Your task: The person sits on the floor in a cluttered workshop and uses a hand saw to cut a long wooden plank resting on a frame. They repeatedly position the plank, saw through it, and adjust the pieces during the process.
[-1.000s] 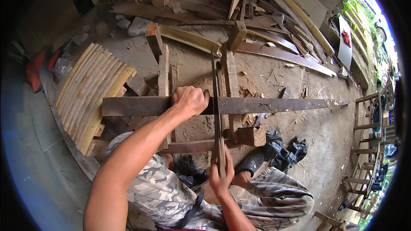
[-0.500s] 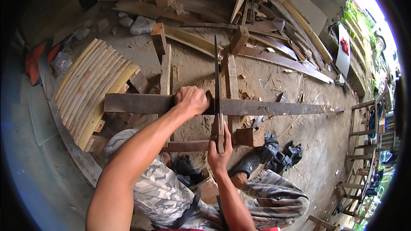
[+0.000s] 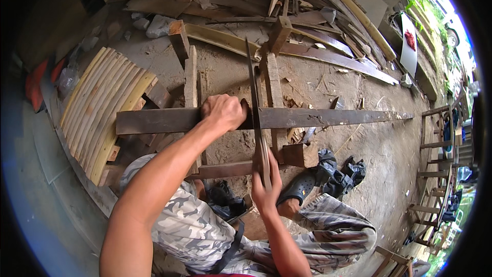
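Note:
A long dark wooden plank (image 3: 328,117) lies crosswise over a rough wooden trestle (image 3: 273,84). Left of the saw, my left hand (image 3: 224,111) is closed over the plank and grips it. My right hand (image 3: 267,182) is wrapped round the wooden handle of a handsaw (image 3: 255,95). The saw's narrow blade points away from me and crosses the plank just right of my left hand. Whether its teeth sit in a cut cannot be made out from above.
Slatted wood (image 3: 102,113) stands at left, with a stone-like lump (image 3: 160,26) beyond. Scrap boards (image 3: 328,66) pile up at the far right. A wooden rack (image 3: 435,174) stands at right. Black plastic bags (image 3: 352,171) lie beside my shoe (image 3: 299,189).
My right hand has drawn the saw slightly toward me, and its blade tilts a little more. My left hand stays on the plank. The whole view has shifted slightly.

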The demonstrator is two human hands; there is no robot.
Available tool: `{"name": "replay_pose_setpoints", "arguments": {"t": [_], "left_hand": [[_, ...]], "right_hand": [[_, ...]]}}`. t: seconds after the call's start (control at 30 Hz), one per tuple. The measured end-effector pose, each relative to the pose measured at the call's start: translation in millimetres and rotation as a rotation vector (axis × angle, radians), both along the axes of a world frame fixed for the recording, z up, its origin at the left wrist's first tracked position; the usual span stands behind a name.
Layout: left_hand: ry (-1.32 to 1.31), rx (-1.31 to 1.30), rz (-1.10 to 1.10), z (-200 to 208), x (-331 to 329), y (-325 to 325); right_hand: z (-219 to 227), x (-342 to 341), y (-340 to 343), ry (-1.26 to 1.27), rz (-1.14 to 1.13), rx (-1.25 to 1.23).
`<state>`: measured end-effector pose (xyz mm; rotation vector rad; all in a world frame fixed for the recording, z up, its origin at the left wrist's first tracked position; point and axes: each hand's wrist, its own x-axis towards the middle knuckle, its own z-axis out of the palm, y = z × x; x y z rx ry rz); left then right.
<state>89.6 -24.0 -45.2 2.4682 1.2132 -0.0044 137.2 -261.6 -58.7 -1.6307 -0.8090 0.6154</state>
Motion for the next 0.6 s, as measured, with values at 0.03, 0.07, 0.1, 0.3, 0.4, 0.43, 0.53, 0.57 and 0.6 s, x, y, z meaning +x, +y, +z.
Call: {"name": "replay_pose_setpoints", "arguments": {"t": [0.03, 0.07, 0.1, 0.3, 0.4, 0.43, 0.53, 0.57, 0.6], "left_hand": [[-0.02, 0.05, 0.005, -11.1, -8.0, 5.6], [0.032, 0.033, 0.011, -10.2, -10.5, 9.2], [0.076, 0.013, 0.006, -5.5, -5.9, 8.6], [0.099, -0.011, 0.018, 15.3, -0.1, -1.5], [0.104, 0.034, 0.018, 10.9, -1.7, -3.6], [0.113, 0.033, 0.017, 12.3, -0.7, -4.0], [0.111, 0.05, 0.033, 12.8, -0.8, -4.3], [0.138, 0.036, 0.034, 17.3, 2.4, -5.0], [0.17, 0.022, 0.033, 20.4, 6.6, -6.6]], "right_hand": [[-0.4, 4.6, 25.5, 0.031, 0.012, 0.006], [8.1, 4.5, 39.0, 0.1, 0.022, -0.02], [15.1, 5.7, 42.5, 0.162, 0.02, -0.048], [27.4, -38.0, -95.9, -0.053, 0.03, -0.187], [36.4, -54.6, -180.1, 0.029, 0.056, -0.224], [44.1, -55.5, -185.3, 0.013, 0.046, -0.212], [37.0, -39.4, -142.8, -0.016, 0.064, -0.167], [34.7, -29.8, -105.9, -0.041, 0.044, -0.136], [22.0, -18.4, -66.1, -0.074, 0.024, -0.075]]}}
